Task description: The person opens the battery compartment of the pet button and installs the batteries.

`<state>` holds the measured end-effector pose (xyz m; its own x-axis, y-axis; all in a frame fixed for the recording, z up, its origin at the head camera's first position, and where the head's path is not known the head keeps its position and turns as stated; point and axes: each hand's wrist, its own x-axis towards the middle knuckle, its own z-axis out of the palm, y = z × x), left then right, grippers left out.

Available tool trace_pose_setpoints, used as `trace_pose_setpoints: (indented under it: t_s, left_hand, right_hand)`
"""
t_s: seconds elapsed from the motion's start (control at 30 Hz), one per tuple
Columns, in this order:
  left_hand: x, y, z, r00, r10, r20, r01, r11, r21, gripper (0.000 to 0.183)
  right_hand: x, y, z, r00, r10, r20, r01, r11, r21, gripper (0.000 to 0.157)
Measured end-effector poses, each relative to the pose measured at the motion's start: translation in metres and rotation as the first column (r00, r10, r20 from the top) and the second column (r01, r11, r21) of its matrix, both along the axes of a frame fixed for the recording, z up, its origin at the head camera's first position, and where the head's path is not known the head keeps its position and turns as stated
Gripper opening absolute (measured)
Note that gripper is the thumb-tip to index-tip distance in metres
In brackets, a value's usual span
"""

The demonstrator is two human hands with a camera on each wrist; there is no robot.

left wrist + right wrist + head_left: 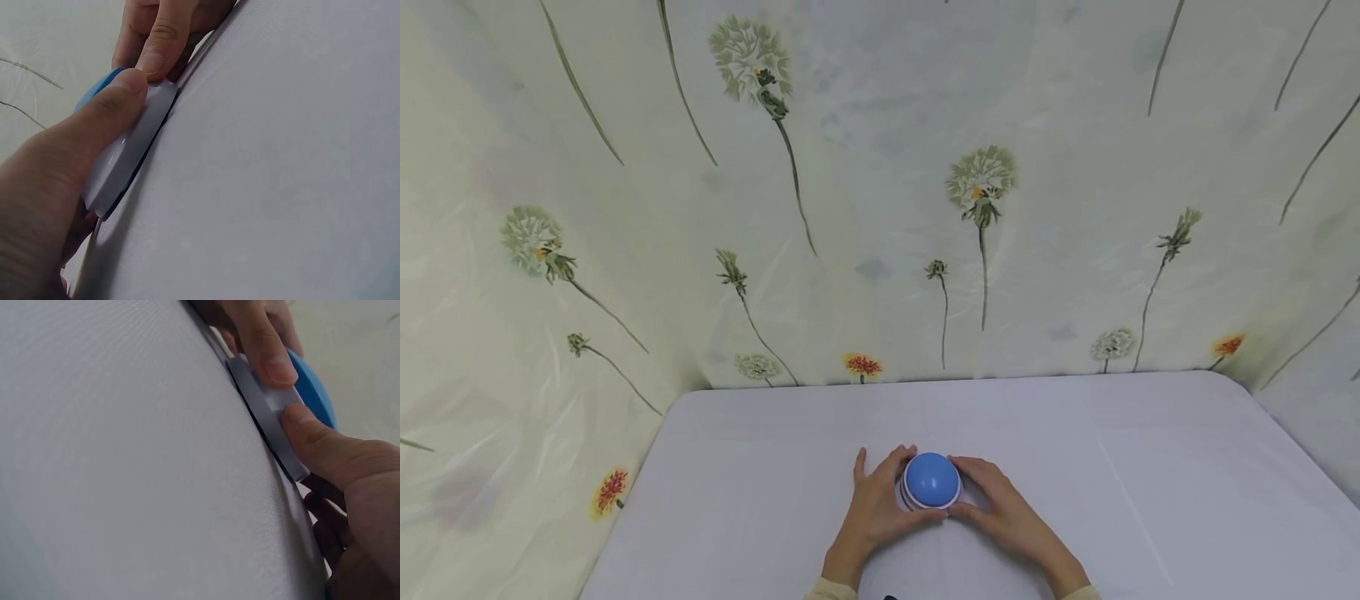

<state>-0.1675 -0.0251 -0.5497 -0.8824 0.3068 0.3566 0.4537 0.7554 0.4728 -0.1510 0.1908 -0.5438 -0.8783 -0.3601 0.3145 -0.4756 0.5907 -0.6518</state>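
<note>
A round push button [932, 480] with a glossy blue dome and a white base sits on the white-covered table. Around its left side curves my left hand [880, 506], thumb against the front of the base and one finger sticking out to the left. My right hand [1002, 508] grips the opposite side, its thumb also at the front. In the left wrist view, the two thumbs meet on the white base [128, 147]. The right wrist view shows a thin dark underside beneath the base [265, 419], close against the cloth. Fingers behind the button are partly hidden.
White cloth [760, 467] covers the table, whose far edge meets a hanging with dandelion prints [880, 208]. The same floral sheet runs down the left and right sides. A small dark object [890, 597] shows at the bottom of the head view.
</note>
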Motion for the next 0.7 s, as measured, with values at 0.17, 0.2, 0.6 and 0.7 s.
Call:
trace_pose_setpoints:
  t_s: [0.17,0.2,0.6,0.7]
  left_hand:
    - [0.0026,-0.0006,0.0015,1.000,0.003,0.002,-0.003,1.000,0.002,0.091]
    - [0.0033,-0.0007,0.0020,1.000,0.005,0.010,-0.005,1.000,-0.001,0.091]
    - [0.0057,-0.0008,0.0067,0.998,0.003,0.067,-0.002,1.000,-0.017,0.092]
    - [0.0055,-0.0014,0.0053,0.999,-0.010,0.045,0.011,1.000,-0.016,0.092]
  right_hand:
    - [0.0011,-0.0015,-0.0042,1.000,-0.026,-0.017,0.027,0.999,0.027,0.061]
    - [0.0015,-0.0017,-0.0048,0.999,-0.028,-0.017,0.029,0.999,0.033,0.061]
    - [0.0024,-0.0002,0.0006,0.998,-0.037,0.058,0.036,0.999,0.018,0.061]
    - [0.0036,0.0000,0.0007,0.998,-0.038,0.057,0.037,0.999,0.012,0.062]
